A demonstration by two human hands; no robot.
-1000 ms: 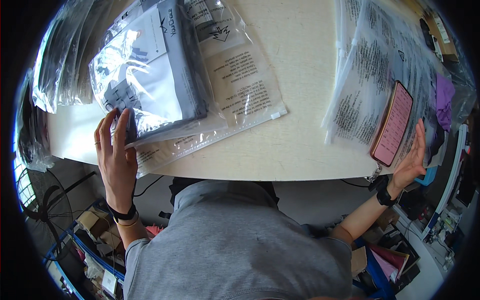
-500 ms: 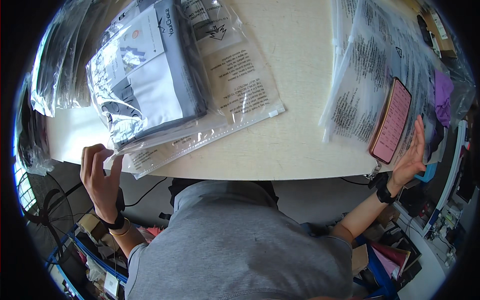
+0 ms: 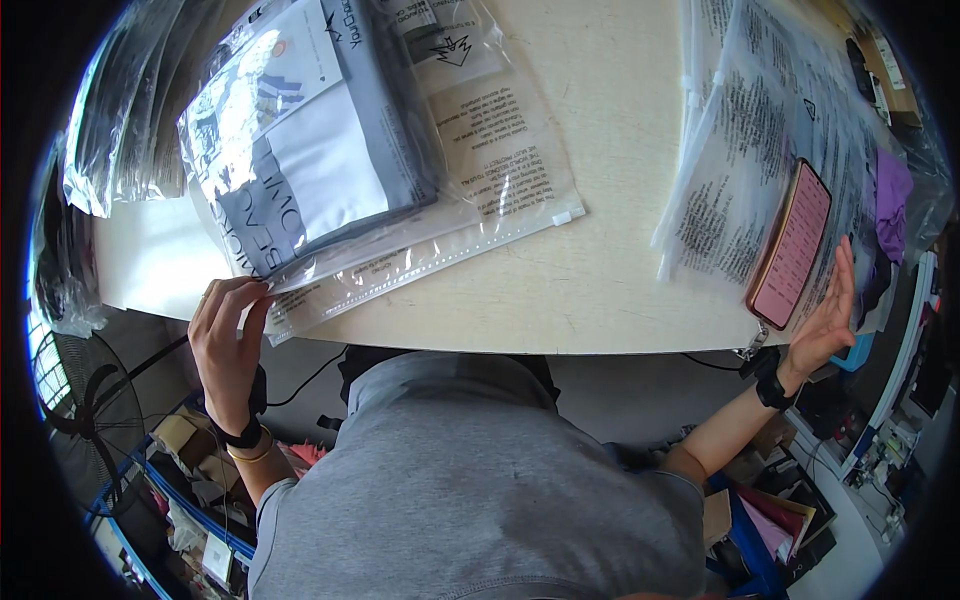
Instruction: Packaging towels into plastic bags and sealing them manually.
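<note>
At the table's near left edge, my left hand (image 3: 228, 345) is closed, thumb and fingers pinching the near corner of a clear plastic bag. That bag holds a folded dark grey item (image 3: 405, 170) with a white printed sheet (image 3: 330, 165) on top. Under it lies a larger translucent zip bag (image 3: 500, 165) with printed text and a white slider. On the right, my right hand (image 3: 825, 325) is open, fingers stretched out, holding nothing. It is beside a phone (image 3: 793, 245) with a lit pink screen, which rests on several printed translucent zip bags (image 3: 715, 220).
Clear-wrapped packages (image 3: 135, 110) are stacked at the far left. A purple cloth or bag (image 3: 892, 200) and a cardboard box (image 3: 895, 75) sit along the right side. A fan (image 3: 90, 410) stands at lower left; blue-edged bins (image 3: 755, 540) flank me below the table.
My left hand has moved right and slightly up, and its fingers have closed on the bag's corner. The wrapped item looks shifted a little right. My right hand stays open by the phone.
</note>
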